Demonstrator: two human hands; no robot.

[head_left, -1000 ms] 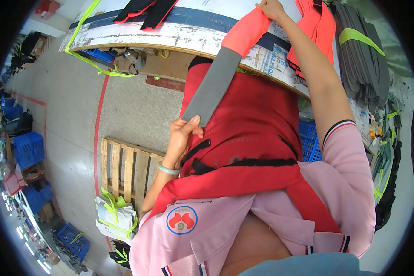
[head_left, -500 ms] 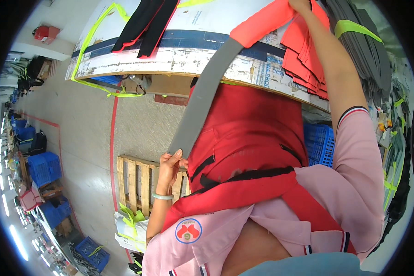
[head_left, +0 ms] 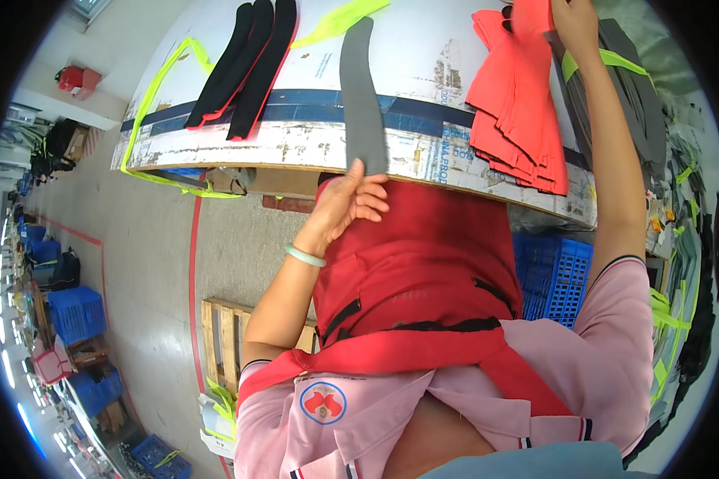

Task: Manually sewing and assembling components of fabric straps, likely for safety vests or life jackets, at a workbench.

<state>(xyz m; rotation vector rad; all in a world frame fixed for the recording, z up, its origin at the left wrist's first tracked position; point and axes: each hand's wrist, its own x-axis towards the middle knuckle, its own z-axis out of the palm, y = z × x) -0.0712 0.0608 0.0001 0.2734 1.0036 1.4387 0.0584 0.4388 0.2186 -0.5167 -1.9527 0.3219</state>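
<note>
A single grey fabric strip (head_left: 363, 96) lies lengthwise on the table, its near end at the table's front edge. My left hand (head_left: 347, 203) is at that near end, thumb touching the strip, its fingers loosely apart over the edge. At the upper right my right hand (head_left: 575, 28) is closed on a coral-red strip (head_left: 533, 17), partly blurred and cut off by the picture's top. Below it a fanned pile of coral-red strips (head_left: 519, 112) lies on the table. Several black strips with red edges (head_left: 260, 80) rest at the left.
The worn white table (head_left: 295, 148) has yellow-green ribbon (head_left: 140, 104) at its left corner. A tied bundle of grey strips (head_left: 627, 104) is at the right. A blue crate (head_left: 555, 275) stands under the table, and a wooden pallet (head_left: 224, 335) on the floor at the left.
The strip my left hand held stretched toward me now lies on the table, only its grey side showing. My left hand has moved up to the table edge; my right hand has shifted right.
</note>
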